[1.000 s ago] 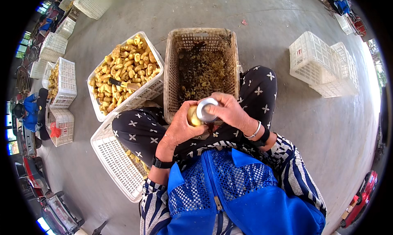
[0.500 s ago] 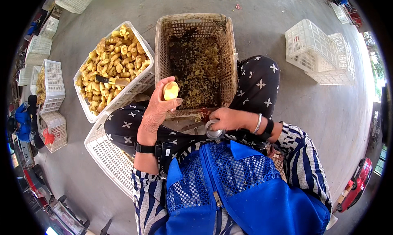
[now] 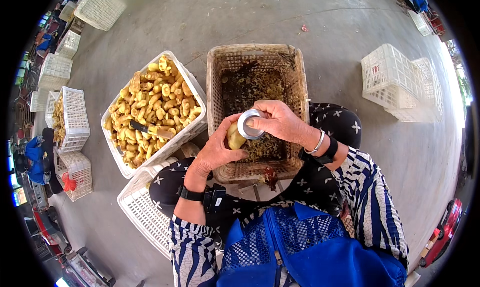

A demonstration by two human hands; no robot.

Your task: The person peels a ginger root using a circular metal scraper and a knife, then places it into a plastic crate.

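My left hand [image 3: 212, 149] is closed round a pale yellow, knobby root [image 3: 233, 138] that looks like a piece of ginger. My right hand [image 3: 282, 121] grips a short, round silvery metal ring [image 3: 242, 122], thumb inside its rim, close against the root; whether the edge touches is hidden. Both hands are over a dirty, brownish plastic crate [image 3: 216, 92] between my knees, with yellowish scraps [image 3: 265, 149] lying in it. To the left, a white crate [image 3: 199, 94] is heaped with yellow roots [image 3: 147, 104], and a dark-handled knife [image 3: 150, 129] lies on top.
Another white crate [image 3: 142, 204] sits beside my left leg. White crates stand on the floor at the right [image 3: 395, 77] and far left [image 3: 75, 119], one of the left ones holding more roots. A red vehicle [image 3: 442, 232] shows at the right edge.
My right hand has risen from near my lap with the metal ring to meet the root. The left hand has turned the root toward it. The whole view has shifted slightly.
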